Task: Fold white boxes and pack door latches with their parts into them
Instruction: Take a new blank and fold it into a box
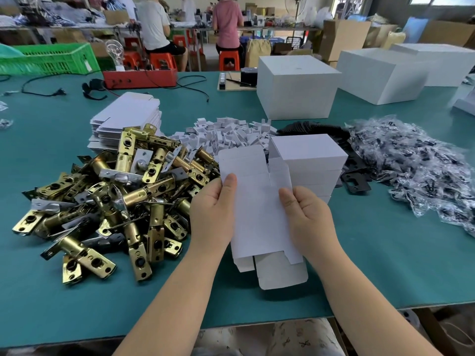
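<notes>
Early days here: left hand (216, 214) and right hand (305, 217) each pinch an edge of a flat box (259, 211) at frame centre, unfolded. Latches (110, 199) heaped at left, unpacked; folded boxes (311, 160) stacked behind.

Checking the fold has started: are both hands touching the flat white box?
Touching. The head view shows the left hand and right hand gripping the unfolded white box by its side edges, thumbs pressed on its face.
</notes>
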The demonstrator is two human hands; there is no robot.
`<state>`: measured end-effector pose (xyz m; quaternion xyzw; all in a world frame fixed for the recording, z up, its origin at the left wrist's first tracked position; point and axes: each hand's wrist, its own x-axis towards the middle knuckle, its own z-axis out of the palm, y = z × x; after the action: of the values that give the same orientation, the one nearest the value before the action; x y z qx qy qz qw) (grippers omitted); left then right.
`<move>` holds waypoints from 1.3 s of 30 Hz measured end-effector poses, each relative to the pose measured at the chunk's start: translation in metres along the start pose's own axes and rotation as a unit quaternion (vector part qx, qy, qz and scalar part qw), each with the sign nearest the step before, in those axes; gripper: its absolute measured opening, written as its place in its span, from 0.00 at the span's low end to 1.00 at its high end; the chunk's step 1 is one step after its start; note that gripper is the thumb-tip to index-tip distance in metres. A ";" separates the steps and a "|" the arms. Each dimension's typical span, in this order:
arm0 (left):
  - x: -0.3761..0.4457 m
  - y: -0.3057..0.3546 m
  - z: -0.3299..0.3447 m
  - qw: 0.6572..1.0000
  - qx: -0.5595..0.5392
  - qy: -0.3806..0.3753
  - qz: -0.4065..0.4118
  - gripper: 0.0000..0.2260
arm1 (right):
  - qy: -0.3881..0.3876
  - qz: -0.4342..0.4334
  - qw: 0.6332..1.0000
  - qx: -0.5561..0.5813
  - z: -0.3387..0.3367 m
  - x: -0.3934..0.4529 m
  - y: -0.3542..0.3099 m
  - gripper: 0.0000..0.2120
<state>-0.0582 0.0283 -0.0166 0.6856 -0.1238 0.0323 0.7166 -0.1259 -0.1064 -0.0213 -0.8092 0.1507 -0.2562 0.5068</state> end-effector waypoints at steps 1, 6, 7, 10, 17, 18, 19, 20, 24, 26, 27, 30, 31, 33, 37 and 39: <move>0.001 -0.001 0.000 1.000 0.005 0.005 0.012 0.20 | 0.004 -0.001 1.000 0.009 0.000 -0.001 -0.001 0.21; 0.002 -0.002 -0.002 1.000 -0.017 -0.001 0.012 0.18 | -0.006 0.018 0.998 0.058 0.002 0.000 0.001 0.23; 0.001 -0.002 -0.003 0.999 -0.036 -0.019 -0.005 0.17 | 0.005 0.005 0.999 0.037 0.002 0.001 0.002 0.23; 0.000 -0.001 -0.003 0.991 -0.043 -0.121 -0.039 0.32 | 0.082 -0.024 0.996 -0.003 -0.002 0.003 0.001 0.22; -0.006 0.003 0.002 0.982 0.054 -0.170 0.054 0.22 | 0.135 -0.017 0.991 0.007 -0.003 0.011 0.006 0.22; -0.006 0.002 0.002 0.983 0.053 -0.166 0.052 0.22 | 0.131 -0.018 0.991 0.011 -0.002 0.011 0.006 0.22; -0.006 0.002 0.002 0.984 0.053 -0.160 0.052 0.22 | 0.125 -0.018 0.992 0.023 -0.002 0.012 0.006 0.22; -0.006 0.002 0.001 0.985 0.055 -0.154 0.053 0.22 | 0.115 -0.014 0.992 0.042 -0.001 0.012 0.007 0.22; -0.005 -0.001 0.000 0.990 0.041 -0.127 0.040 0.26 | 0.071 -0.007 0.995 0.074 0.000 0.012 0.012 0.21; -0.003 -0.002 0.000 0.992 0.022 -0.125 0.010 0.28 | 0.060 -0.018 0.997 0.039 0.001 0.011 0.012 0.19; -0.003 -0.002 0.000 0.991 0.012 -0.135 -0.010 0.28 | 0.061 -0.025 0.998 0.025 0.002 0.010 0.012 0.19; -0.002 -0.002 0.000 0.985 -0.026 -0.154 -0.072 0.21 | 0.090 -0.044 0.995 0.014 0.001 0.009 0.011 0.18; -0.001 -0.002 0.000 0.983 -0.035 -0.159 -0.080 0.19 | 0.100 -0.049 0.994 0.011 0.001 0.009 0.012 0.18; -0.001 -0.002 -0.001 0.983 -0.033 -0.166 -0.069 0.20 | 0.108 -0.052 0.993 0.002 0.001 0.009 0.014 0.18; -0.002 -0.002 -0.003 0.989 0.010 -0.146 -0.007 0.26 | 0.107 -0.048 0.993 -0.007 0.004 0.008 0.018 0.17; -0.003 -0.003 -0.003 0.991 0.021 -0.134 0.004 0.26 | 0.112 -0.043 0.993 -0.006 0.004 0.008 0.019 0.09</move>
<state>-0.0598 0.0311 -0.0203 0.6981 -0.2210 -0.0541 0.6789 -0.1167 -0.1152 -0.0375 -0.7842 0.1734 -0.3656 0.4704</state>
